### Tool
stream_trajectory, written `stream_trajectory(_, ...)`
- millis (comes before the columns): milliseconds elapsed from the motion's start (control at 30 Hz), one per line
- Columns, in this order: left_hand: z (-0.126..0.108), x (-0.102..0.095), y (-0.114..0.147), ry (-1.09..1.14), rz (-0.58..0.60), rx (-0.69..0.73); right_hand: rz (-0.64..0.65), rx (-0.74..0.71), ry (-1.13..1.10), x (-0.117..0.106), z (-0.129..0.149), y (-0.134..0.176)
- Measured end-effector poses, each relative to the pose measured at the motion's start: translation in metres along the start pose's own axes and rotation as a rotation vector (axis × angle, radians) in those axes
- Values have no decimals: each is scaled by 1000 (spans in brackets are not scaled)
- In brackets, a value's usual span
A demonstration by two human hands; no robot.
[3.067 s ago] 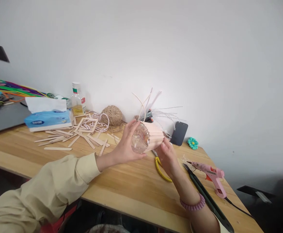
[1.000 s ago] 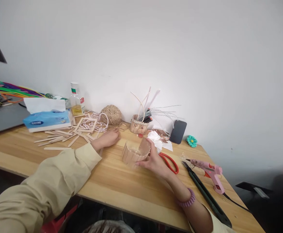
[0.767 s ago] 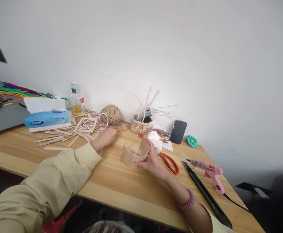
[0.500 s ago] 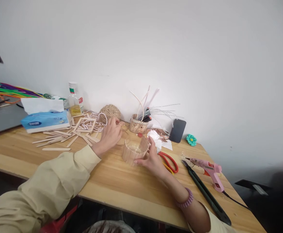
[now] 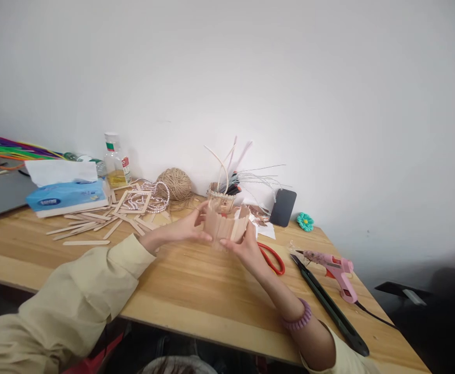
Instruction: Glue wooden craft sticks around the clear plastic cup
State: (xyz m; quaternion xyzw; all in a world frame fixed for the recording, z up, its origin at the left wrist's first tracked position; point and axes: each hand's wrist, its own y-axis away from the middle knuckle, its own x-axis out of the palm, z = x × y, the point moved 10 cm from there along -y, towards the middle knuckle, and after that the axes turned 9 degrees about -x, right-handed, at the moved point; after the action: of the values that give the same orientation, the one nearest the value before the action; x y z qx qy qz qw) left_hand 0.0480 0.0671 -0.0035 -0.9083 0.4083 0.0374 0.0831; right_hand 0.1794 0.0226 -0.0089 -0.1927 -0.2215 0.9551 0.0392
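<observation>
Wooden cup (image 5: 226,227) is clasped between left hand (image 5: 194,227) and right hand (image 5: 248,249), thumbs (image 5: 229,245) in front.

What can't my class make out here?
In the head view:
Left hand: partly hidden behind the stick-sided cup.
Decorated pot: lower part hidden by that cup.
Red-handled tool: far end hidden by right hand.
Grey panel: cut off by left edge.
Tissue pack: blurred lettering.

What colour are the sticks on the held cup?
Pale tan; the craft sticks show best in the head view.

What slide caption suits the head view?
Left hand and right hand hold a craft-stick cup at a wooden table.
</observation>
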Motion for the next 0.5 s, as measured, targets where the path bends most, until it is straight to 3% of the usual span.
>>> stream_trajectory(167, 5, 7, -6, 170, -211, 3, 84, 29, -174, 4, 19, 3)
stream_trajectory(300, 10, 5, 0, 267, -218, -88, 163, 101, -350, 12, 22, 5)
stream_trajectory(400, 7, 6, 1, 297, -180, -87, 112, 137, -379, 11, 12, 3)
stream_trajectory(500, 5, 4, 0, 305, -224, -62, 40, 144, -306, 9, -2, 1)
